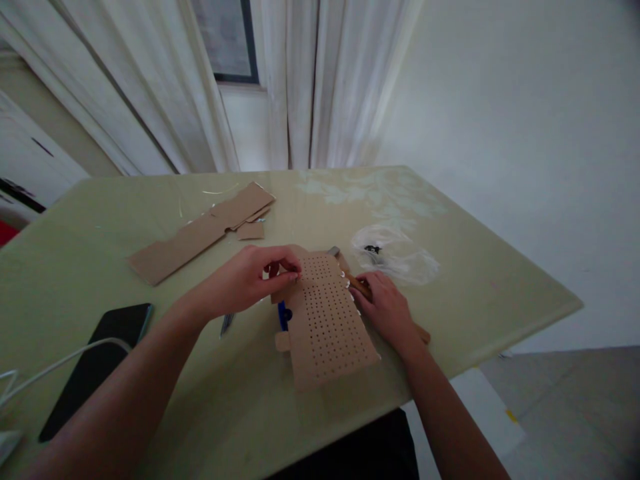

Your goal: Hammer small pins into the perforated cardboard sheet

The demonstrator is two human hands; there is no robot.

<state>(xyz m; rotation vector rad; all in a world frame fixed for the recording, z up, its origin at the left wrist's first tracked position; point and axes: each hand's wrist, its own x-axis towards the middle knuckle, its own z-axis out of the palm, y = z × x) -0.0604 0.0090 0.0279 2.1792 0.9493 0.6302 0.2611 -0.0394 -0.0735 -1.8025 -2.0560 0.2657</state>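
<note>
A brown cardboard piece [333,327] punched with rows of small holes lies in front of me, raised on something underneath. At its upper left, my left hand [260,277] has thumb and fingers pinched together over the holes; whatever sits between the fingertips is too small to make out. A blue part [283,316] sticks out from under the cardboard's left side. Along the right edge, my right hand [384,303] is closed round the wooden handle of a hammer [361,288], whose grey metal head shows partly beyond the cardboard. White scalloped bits line that edge.
Long cardboard strips [200,243] lie at the back left. Thin grey pointed rods [227,325] rest left of the cardboard. A phone [97,367] with a white cable [95,345] is at left. A clear plastic bag [400,257] holding small black pieces sits at right.
</note>
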